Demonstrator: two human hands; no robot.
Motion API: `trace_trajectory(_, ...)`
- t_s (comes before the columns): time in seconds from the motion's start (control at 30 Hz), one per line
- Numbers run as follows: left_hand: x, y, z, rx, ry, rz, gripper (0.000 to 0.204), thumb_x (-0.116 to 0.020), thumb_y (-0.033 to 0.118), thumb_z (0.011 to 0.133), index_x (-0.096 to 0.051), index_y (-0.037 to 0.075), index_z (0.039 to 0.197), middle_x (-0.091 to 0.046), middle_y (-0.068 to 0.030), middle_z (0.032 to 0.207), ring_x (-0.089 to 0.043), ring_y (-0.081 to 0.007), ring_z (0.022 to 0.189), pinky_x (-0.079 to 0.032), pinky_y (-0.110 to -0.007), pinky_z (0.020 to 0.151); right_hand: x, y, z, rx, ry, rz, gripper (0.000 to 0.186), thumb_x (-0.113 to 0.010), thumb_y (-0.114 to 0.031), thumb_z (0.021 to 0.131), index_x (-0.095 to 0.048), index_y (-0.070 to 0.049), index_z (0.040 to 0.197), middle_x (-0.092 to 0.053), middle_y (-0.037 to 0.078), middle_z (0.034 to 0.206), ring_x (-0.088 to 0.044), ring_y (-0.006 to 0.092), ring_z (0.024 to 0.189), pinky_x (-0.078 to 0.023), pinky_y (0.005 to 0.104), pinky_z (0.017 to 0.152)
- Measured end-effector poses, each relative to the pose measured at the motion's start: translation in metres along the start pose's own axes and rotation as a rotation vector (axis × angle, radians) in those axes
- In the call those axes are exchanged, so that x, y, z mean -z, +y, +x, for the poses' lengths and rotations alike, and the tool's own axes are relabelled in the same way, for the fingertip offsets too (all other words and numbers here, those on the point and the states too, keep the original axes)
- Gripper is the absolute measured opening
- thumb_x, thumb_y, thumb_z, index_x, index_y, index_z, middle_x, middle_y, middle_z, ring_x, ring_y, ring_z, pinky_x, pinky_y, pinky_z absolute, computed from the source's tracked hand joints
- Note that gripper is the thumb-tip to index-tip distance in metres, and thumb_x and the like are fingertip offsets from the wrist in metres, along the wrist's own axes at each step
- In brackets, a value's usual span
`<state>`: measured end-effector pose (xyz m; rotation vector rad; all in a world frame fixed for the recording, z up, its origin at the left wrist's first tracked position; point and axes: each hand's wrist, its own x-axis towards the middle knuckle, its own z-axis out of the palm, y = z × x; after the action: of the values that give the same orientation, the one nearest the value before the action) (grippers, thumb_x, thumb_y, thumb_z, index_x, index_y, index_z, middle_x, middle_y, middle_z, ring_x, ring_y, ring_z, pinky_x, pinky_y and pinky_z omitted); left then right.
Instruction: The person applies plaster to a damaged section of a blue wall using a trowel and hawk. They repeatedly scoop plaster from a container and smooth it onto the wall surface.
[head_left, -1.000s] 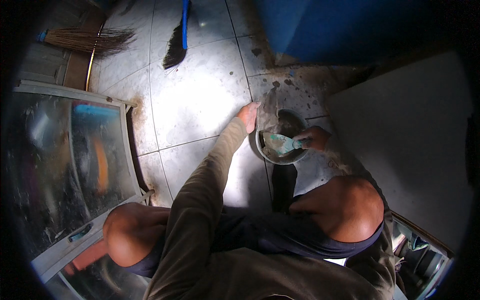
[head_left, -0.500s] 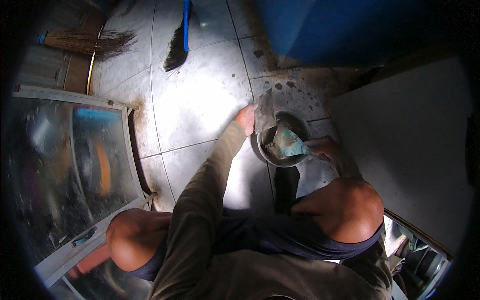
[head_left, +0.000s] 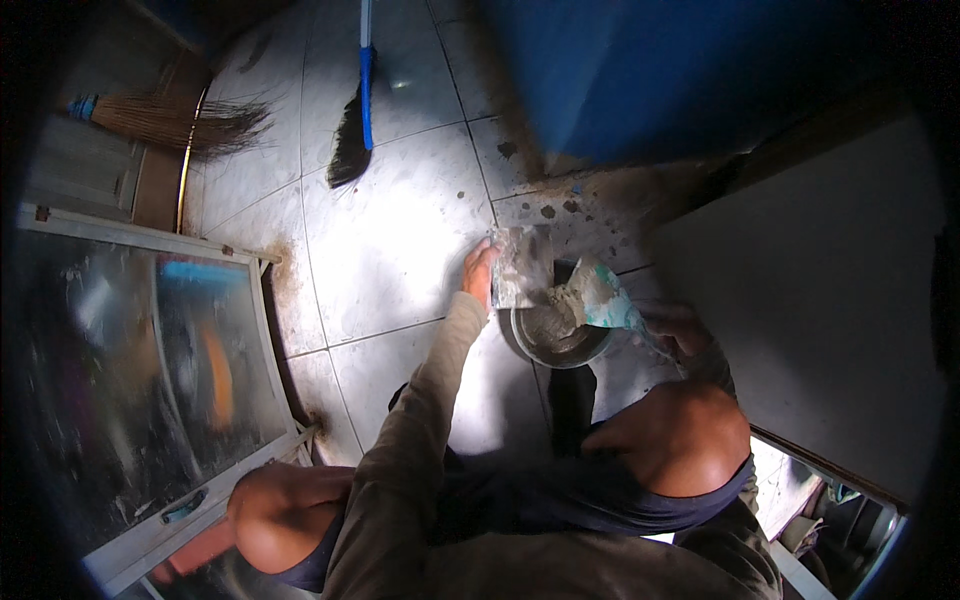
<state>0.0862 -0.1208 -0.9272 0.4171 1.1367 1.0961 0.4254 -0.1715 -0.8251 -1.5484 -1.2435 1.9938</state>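
Observation:
My left hand [head_left: 477, 268] grips the edge of a flat, square plate [head_left: 522, 262] smeared with grey paste, held over the upper left of a round grey bowl [head_left: 552, 350]. Wet grey paste [head_left: 545, 320] lies in the bowl. My right hand [head_left: 678, 328] is closed on the handle of a teal scraper [head_left: 603, 298], whose blade carries grey paste at the bowl's upper right, beside the plate. The bowl stands on the tiled floor [head_left: 385, 360] in front of my bent knees.
A blue-handled broom [head_left: 366, 95] and a twig broom [head_left: 165, 120] lie ahead. A glass-panelled cabinet [head_left: 140, 370] is on the left, a pale flat panel [head_left: 800, 300] on the right, with pots below it [head_left: 860, 530]. A blue surface [head_left: 660, 70] stands at the back.
The plate has turned squarer to the camera and shifted left. The scraper has risen and moved right, lifting paste toward the bowl's rim. The whole view has shifted slightly downward in the frame.

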Motion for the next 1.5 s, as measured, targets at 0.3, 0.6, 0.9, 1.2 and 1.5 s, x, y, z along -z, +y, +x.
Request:
trace_trajectory(0.3,-0.043,0.073,-0.080,-0.221,0.002,0.255,0.056,-0.055,0.027,0.094,-0.046,-0.012,0.134,-0.055,-0.0190,0.132,-0.051,-0.0238,0.121,-0.036,-0.030,0.105,-0.024,-0.132,-0.043,0.279,0.161,-0.364,0.039,-0.060,-0.007,0.084,-0.063,0.003,0.122,-0.068,0.007,0.090,-0.057,0.0088,0.071,-0.046,0.0249,0.064)
trace_trajectory(0.6,-0.113,0.223,-0.193,-0.185,0.278,0.045,0.050,-0.054,0.025,0.094,-0.048,-0.010,0.130,-0.054,-0.0170,0.128,-0.050,-0.0230,0.119,-0.035,-0.030,0.105,-0.080,-0.340,-0.178,0.677,0.286,-0.866,0.052,-0.059,-0.008,0.068,-0.063,-0.005,0.120,-0.061,0.018,0.094,-0.060,0.0367,0.081,-0.048,0.0398,0.074)
trace_trajectory(0.9,-0.211,0.475,-0.354,-0.487,0.139,0.113,0.029,-0.048,0.017,0.095,-0.058,0.002,0.118,-0.063,-0.0070,0.108,-0.061,-0.0166,0.101,-0.048,-0.031,0.090,-0.124,-0.549,-0.332,1.051,0.398,-1.000,0.065,-0.067,0.005,0.058,-0.068,-0.015,0.121,-0.064,0.013,0.099,-0.061,0.0318,0.089,-0.048,0.0422,0.078)
trace_trajectory(1.2,-0.264,0.603,-0.453,-0.718,0.239,0.626,0.033,-0.050,0.008,0.093,-0.051,-0.002,0.125,-0.047,-0.0215,0.133,-0.050,-0.0304,0.119,-0.042,-0.038,0.102,-0.154,-0.654,-0.418,1.175,0.611,-0.992,0.059,-0.076,0.000,0.059,-0.072,-0.021,0.114,-0.058,0.007,0.095,-0.057,0.0277,0.090,-0.046,0.0432,0.080)
trace_trajectory(1.5,-0.286,0.692,-0.498,-0.470,0.237,0.210,0.030,-0.050,0.008,0.093,-0.053,-0.001,0.121,-0.045,-0.0222,0.134,-0.048,-0.0304,0.120,-0.041,-0.037,0.102,-0.179,-0.672,-0.453,0.954,0.714,-0.786,0.063,-0.065,0.010,0.060,-0.071,-0.016,0.117,-0.058,0.012,0.102,-0.056,0.0318,0.095,-0.045,0.0412,0.083)
